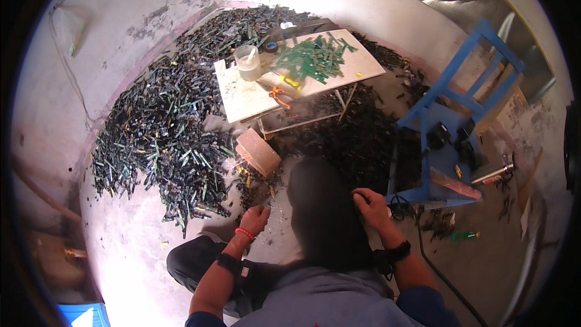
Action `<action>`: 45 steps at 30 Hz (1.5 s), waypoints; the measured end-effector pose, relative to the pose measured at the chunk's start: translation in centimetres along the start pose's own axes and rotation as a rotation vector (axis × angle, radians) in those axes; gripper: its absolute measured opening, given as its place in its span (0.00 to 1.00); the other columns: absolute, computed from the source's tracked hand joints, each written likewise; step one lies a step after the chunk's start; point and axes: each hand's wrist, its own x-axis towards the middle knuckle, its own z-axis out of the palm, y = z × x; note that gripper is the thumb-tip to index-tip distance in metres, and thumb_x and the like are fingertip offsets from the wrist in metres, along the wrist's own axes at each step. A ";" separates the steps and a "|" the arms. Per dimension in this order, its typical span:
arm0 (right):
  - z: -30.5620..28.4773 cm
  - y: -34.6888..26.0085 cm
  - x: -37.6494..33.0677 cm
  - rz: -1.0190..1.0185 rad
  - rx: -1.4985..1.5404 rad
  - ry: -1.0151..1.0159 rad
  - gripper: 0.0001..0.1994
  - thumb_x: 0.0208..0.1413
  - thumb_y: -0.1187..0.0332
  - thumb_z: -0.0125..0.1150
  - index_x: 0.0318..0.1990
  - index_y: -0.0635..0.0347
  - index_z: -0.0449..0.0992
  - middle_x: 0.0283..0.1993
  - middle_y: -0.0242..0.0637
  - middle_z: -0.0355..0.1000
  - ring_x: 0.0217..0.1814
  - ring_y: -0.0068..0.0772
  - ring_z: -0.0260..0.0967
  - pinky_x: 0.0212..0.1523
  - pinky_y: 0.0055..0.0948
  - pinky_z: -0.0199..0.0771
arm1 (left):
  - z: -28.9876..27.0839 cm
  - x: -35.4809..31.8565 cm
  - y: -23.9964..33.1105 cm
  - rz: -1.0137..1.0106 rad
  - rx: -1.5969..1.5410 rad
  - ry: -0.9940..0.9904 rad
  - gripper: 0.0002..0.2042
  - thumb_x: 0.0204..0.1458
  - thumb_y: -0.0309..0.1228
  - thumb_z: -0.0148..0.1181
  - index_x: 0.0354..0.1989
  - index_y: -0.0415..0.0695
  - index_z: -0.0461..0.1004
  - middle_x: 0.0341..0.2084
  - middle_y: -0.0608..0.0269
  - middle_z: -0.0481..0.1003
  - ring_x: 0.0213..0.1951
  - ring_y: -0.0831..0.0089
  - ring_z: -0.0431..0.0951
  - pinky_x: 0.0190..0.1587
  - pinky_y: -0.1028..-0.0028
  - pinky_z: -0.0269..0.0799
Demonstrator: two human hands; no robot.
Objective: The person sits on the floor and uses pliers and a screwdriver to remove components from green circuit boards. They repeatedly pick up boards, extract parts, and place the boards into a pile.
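Note:
My left hand point(255, 218) hangs over the concrete floor with its fingers curled in and nothing visible in it; a red band and a black strap sit on that wrist. My right hand point(370, 206), also with a black strap on the wrist, has its fingers bent over the right edge of a blurred, rounded black shape point(321, 212) between my arms. Whether that shape is cloth or my own knee I cannot tell. A brick point(258, 151) lies just beyond it.
A big heap of dark and green strips point(163, 127) covers the floor at left and back. A low white table point(242, 94) holds a plastic jar point(248, 62), orange pliers point(279, 95) and green strips point(311, 57). A blue wooden frame point(451, 103) stands at right, a black cable point(436, 269) beside it.

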 end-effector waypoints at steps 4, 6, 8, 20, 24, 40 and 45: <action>-0.8 3.3 -4.5 -0.050 -0.195 -0.019 0.11 0.53 0.67 0.56 0.39 0.65 0.75 0.32 0.46 0.74 0.34 0.38 0.73 0.35 0.29 0.70 | 0.2 -2.3 1.2 0.017 -0.043 0.092 0.18 0.55 0.42 0.51 0.23 0.39 0.70 0.12 0.66 0.68 0.12 0.78 0.66 0.16 0.71 0.63; -2.1 5.4 -6.9 -0.022 -0.315 -0.040 0.10 0.52 0.67 0.57 0.37 0.65 0.76 0.31 0.45 0.75 0.32 0.39 0.73 0.33 0.29 0.70 | 0.5 -1.9 -1.4 0.074 0.057 0.143 0.19 0.55 0.42 0.51 0.22 0.37 0.71 0.11 0.61 0.69 0.15 0.74 0.69 0.19 0.69 0.64; -4.3 8.8 -9.3 0.036 -0.416 0.065 0.10 0.53 0.66 0.56 0.32 0.65 0.74 0.27 0.48 0.72 0.28 0.45 0.71 0.29 0.35 0.67 | 1.0 -1.0 -4.8 -0.009 0.039 0.138 0.21 0.53 0.44 0.52 0.23 0.34 0.73 0.12 0.56 0.71 0.17 0.70 0.71 0.23 0.66 0.65; -26.7 7.7 3.1 -0.105 -0.498 1.038 0.10 0.54 0.65 0.54 0.33 0.64 0.72 0.32 0.46 0.72 0.34 0.48 0.70 0.36 0.37 0.68 | 3.1 -2.3 -6.7 -0.210 -0.076 0.032 0.19 0.55 0.41 0.51 0.22 0.36 0.71 0.11 0.64 0.69 0.11 0.76 0.67 0.13 0.75 0.62; -35.3 10.6 10.5 0.158 -0.672 1.088 0.17 0.49 0.59 0.59 0.40 0.65 0.72 0.36 0.47 0.73 0.40 0.49 0.71 0.41 0.43 0.69 | 4.2 -2.3 -6.1 -0.319 -0.132 0.022 0.17 0.55 0.41 0.51 0.22 0.39 0.69 0.11 0.65 0.66 0.10 0.76 0.65 0.12 0.75 0.60; -41.3 15.7 22.1 0.672 -0.675 0.829 0.21 0.47 0.53 0.62 0.32 0.69 0.74 0.35 0.52 0.73 0.36 0.52 0.71 0.34 0.48 0.71 | 7.2 -3.5 -7.3 -0.712 -0.299 0.197 0.15 0.54 0.39 0.54 0.23 0.40 0.67 0.14 0.63 0.65 0.10 0.75 0.64 0.10 0.76 0.56; -41.3 16.0 23.6 0.693 -0.834 0.732 0.18 0.47 0.54 0.61 0.27 0.64 0.76 0.32 0.47 0.74 0.34 0.52 0.70 0.31 0.47 0.70 | 8.0 -3.0 -7.0 -0.676 -0.265 0.266 0.15 0.53 0.39 0.52 0.24 0.38 0.70 0.15 0.61 0.68 0.10 0.72 0.66 0.10 0.74 0.58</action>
